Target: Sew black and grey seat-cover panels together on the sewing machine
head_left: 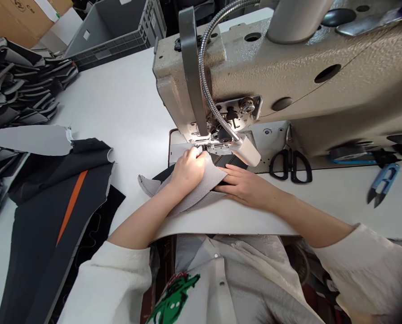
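Note:
A grey mesh fabric piece (201, 189) lies over a black piece (226, 161) on the bed of a beige sewing machine (288, 76), right at the presser foot (206, 146). My left hand (187, 170) rests on top of the grey mesh with its fingers curled, pinching the edge close to the needle. My right hand (246, 185) lies flat beside it, fingers stretched out and pressing on the fabric's right side. A small lamp on a flexible metal neck (246, 150) shines on the spot.
Black scissors (290, 165) and blue thread snips (383, 182) lie on the white table (120, 108) to the right. Dark fabric panels with an orange stripe (62, 198) lie at left, behind them stacked cut pieces (15, 85) and a grey crate (116, 27).

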A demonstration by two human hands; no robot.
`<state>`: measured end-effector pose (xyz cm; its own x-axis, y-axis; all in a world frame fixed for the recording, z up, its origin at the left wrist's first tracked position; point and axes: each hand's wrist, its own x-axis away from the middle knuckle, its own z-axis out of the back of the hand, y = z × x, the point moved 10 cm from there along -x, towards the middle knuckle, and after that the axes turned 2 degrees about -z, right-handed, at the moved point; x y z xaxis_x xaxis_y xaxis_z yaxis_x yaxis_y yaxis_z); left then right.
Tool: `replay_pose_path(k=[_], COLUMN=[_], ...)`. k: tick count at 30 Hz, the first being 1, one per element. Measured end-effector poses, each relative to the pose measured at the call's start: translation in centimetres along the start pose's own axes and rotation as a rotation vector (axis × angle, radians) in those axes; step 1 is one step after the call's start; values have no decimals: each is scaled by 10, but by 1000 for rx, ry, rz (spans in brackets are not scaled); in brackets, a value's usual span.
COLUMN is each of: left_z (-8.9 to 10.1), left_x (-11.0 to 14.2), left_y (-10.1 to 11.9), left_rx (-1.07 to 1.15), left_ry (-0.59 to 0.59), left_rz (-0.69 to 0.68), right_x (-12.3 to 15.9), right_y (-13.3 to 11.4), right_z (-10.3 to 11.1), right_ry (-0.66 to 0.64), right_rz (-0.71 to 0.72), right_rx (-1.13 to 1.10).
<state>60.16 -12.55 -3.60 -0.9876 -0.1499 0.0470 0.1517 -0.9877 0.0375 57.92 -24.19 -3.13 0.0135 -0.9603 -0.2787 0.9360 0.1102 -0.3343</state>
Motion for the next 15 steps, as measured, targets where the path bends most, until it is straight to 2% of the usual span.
replay_pose_path(k=[9,13,15], left_z=[-5,-4,0], left_x=[-6,-9,-6], left_y=[-2,0,5], left_rx=[135,82,19], left_ry=[20,-15,-36], left_rz=[-74,-104,-102], right_x=[-1,-5,-12], right_y=[-1,-11,-19], right_z=[4,2,-6], right_ry=[49,134,129], right_rz=[2,-44,-98], right_rx=[56,175,228])
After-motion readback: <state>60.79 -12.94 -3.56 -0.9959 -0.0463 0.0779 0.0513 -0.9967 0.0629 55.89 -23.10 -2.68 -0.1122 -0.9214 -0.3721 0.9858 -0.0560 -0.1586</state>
